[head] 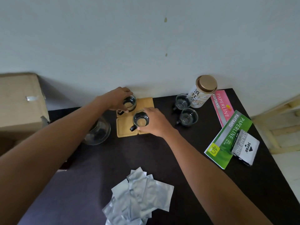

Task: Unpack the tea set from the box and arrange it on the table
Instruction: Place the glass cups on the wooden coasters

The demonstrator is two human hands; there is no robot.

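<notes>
Dark tabletop (146, 156) against a pale wall carries four wooden coasters (125, 129) in a square. Each hand sets a glass cup upright on one, likely to pair cups with coasters. Left hand (119, 99) has its grip closed around the far cup (129, 103); right hand (154, 121) pinches the near cup (140, 120), handle pointing toward the near left. Two more cups (186, 111) wait to the right; the cardboard box (19, 103) sits far left.
</notes>
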